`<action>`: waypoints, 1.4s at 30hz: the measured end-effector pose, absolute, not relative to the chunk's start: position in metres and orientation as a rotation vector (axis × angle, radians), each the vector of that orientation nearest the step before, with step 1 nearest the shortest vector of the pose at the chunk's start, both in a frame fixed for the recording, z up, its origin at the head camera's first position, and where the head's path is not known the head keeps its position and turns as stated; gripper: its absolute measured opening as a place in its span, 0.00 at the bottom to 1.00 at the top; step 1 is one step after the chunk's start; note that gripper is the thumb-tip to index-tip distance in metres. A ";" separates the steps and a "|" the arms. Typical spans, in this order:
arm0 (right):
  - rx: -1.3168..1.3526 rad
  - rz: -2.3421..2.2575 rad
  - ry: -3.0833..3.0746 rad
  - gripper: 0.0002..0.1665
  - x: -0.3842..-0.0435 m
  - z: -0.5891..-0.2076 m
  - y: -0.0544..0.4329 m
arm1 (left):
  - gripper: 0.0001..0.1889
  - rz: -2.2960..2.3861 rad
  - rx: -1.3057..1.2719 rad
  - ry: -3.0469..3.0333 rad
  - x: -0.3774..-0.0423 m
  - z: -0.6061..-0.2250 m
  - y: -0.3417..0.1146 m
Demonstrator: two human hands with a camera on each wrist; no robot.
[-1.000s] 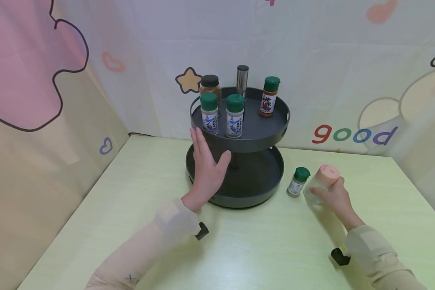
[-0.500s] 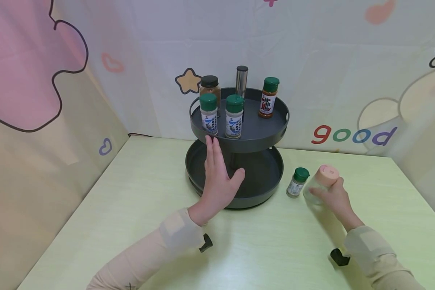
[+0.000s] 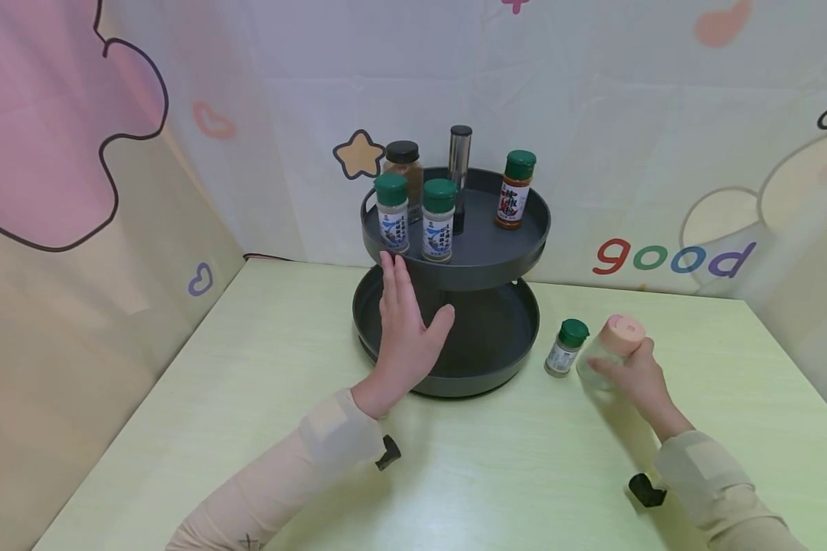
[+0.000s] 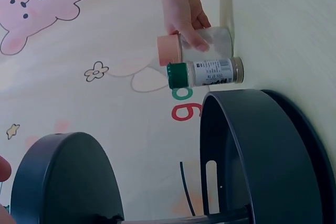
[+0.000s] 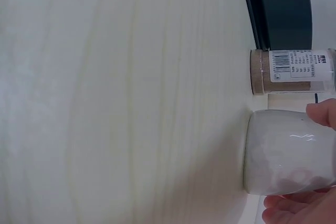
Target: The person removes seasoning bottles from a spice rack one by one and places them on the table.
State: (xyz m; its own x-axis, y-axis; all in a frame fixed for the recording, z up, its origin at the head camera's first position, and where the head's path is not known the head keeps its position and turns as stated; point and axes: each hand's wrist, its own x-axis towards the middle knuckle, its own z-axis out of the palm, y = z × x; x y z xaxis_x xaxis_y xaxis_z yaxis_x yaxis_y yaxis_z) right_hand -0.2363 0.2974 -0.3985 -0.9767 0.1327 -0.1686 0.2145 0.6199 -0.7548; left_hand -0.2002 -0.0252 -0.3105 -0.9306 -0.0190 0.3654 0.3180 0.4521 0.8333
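In the head view, a dark grey two-tier turntable rack [image 3: 482, 268] stands at the back middle. My left hand [image 3: 406, 340] is raised at its front left, fingers straight, fingertips at the upper tier's rim. Two green-capped shakers, a left one [image 3: 393, 218] and a right one [image 3: 438, 222], stand on that tier above the fingertips. Behind them is a black-lidded jar [image 3: 403, 168] of brown powder; a red chili shaker [image 3: 514, 195] stands at the right. My right hand [image 3: 637, 379] grips a clear jar with a pink lid [image 3: 623, 334], its base at the table.
A green-capped shaker [image 3: 565, 352] stands on the table [image 3: 496, 467] between the rack and the pink-lidded jar. The lower tier [image 3: 475, 337] shows no jars. A printed curtain [image 3: 634, 153] hangs close behind the rack.
My left hand moved right along the rim, then slightly back left. Between the last two frames the upper tier turned a little, front shakers going left, chili shaker coming forward. My right hand stayed put.
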 end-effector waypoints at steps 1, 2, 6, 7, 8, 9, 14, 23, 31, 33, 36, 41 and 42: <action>0.293 -1.295 2.743 0.51 -0.236 -0.398 0.297 | 0.43 -1.474 -0.250 -2.383 -0.201 -0.310 -0.026; 0.292 -1.294 2.744 0.51 -0.236 -0.398 0.297 | 0.43 -1.477 -0.247 -2.383 -0.202 -0.310 -0.027; 0.283 -1.290 2.763 0.51 -0.236 -0.399 0.298 | 0.42 -1.482 -0.235 -2.389 -0.206 -0.310 -0.031; 0.280 -1.291 2.767 0.50 -0.236 -0.399 0.298 | 0.42 -1.484 -0.232 -2.389 -0.207 -0.310 -0.031; 0.279 -1.292 2.771 0.50 -0.236 -0.399 0.299 | 0.42 -1.486 -0.230 -2.388 -0.208 -0.310 -0.032; 0.277 -1.290 2.777 0.50 -0.236 -0.400 0.299 | 0.42 -1.489 -0.228 -2.385 -0.208 -0.310 -0.033; 0.274 -1.287 2.784 0.50 -0.236 -0.400 0.300 | 0.42 -1.497 -0.199 -2.393 -0.213 -0.310 -0.036; 0.273 -1.298 2.777 0.50 -0.235 -0.400 0.299 | 0.43 -1.503 -0.139 -2.407 -0.221 -0.307 -0.041; 0.269 -1.297 2.765 0.52 -0.236 -0.400 0.300 | 0.44 -1.555 -0.122 -2.410 -0.227 -0.303 -0.050; 0.269 -1.295 2.761 0.52 -0.236 -0.400 0.300 | 0.44 -1.568 -0.138 -2.391 -0.224 -0.303 -0.049; 0.270 -1.303 2.750 0.53 -0.236 -0.401 0.300 | 0.45 -1.552 -0.187 -2.363 -0.215 -0.305 -0.044; 0.272 -1.307 2.751 0.53 -0.236 -0.402 0.301 | 0.46 -1.482 -0.271 -2.382 -0.196 -0.309 -0.031; 0.272 -1.305 2.755 0.53 -0.236 -0.402 0.301 | 0.46 -1.471 -0.285 -2.391 -0.193 -0.311 -0.029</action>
State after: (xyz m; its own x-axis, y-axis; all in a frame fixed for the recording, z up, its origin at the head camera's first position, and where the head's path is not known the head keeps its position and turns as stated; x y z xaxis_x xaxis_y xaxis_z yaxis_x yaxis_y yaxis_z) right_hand -0.2362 0.3008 -0.4022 -0.9810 0.1250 -0.1484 0.1940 0.6212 -0.7593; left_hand -0.1935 -0.0294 -0.3106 -0.9294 0.0033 0.3690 0.3309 0.4502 0.8294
